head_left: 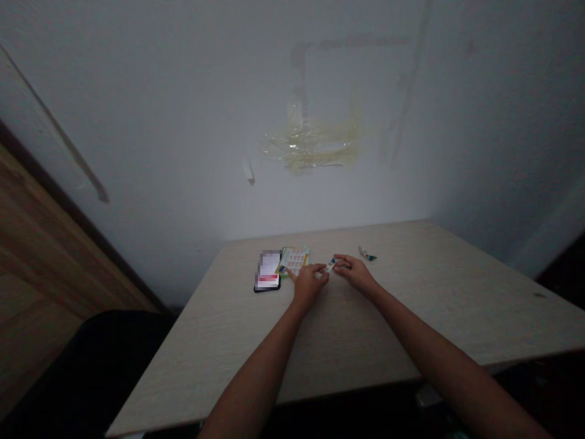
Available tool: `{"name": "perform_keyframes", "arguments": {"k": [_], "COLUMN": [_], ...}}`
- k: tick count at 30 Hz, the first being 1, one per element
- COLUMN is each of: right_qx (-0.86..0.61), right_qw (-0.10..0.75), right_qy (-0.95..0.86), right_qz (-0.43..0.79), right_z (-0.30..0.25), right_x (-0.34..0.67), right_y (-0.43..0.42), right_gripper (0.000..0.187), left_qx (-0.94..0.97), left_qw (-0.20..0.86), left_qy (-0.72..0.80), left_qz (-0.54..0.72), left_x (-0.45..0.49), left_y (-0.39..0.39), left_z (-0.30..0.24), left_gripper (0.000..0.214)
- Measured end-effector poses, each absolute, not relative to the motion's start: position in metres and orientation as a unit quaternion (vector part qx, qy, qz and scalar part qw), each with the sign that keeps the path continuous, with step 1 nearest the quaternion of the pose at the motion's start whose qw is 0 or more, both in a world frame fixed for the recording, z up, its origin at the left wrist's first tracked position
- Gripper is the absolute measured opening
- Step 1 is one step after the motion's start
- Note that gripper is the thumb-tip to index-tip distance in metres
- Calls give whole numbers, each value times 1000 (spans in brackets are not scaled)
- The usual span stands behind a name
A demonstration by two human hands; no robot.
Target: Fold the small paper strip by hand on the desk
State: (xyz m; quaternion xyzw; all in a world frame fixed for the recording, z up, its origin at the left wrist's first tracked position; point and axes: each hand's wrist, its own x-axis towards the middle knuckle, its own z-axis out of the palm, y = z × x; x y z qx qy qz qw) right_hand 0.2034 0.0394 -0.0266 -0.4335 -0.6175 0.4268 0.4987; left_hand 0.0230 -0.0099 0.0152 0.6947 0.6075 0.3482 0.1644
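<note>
Both of my hands are over the middle of the table, fingertips drawn close together. Between them is a small white packet (330, 265) with dark blue and yellow print. My left hand (309, 285) pinches its left side, with the thumb stretched out toward the printed sheet. From the right, my right hand (358, 272) closes its fingertips on the packet's other edge. The colourful printed sheet (298, 256) lies just beyond my left hand and is partly covered by it. Beyond my right hand rests a small crumpled wrapper (367, 253), white and dark.
A phone (273, 281) with a lit screen lies left of the sheet on the pale wooden table (219, 329). Behind the table stands a white wall (192, 152) with yellowed tape (315, 146). A black chair-like shape (105, 360) is at the left.
</note>
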Motion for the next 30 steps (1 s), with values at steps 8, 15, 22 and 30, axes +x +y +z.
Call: {"name": "perform_keyframes", "arguments": {"k": [8,15,22,30], "right_qx": [-420,-440,-427,-438], "right_qw": [469,488,476,485], "right_qy": [-654,-608,-624,-609], "right_qz": [419,445,449,448], "right_z": [-20,-21,-20,-20], "right_x": [201,199,200,198], "right_y": [35,36,33,35], "right_gripper": [34,33,39,34], "left_qx": [682,675,666,664], "left_qw": [205,203,208,203], "left_qy": [604,598,610,612], "left_qz": [358,382,377,378], "left_x": [25,25,27,26], "left_y": [-10,-6,-4,-4], "left_z": [18,15,13,15], "left_gripper": [28,25,26,18]}}
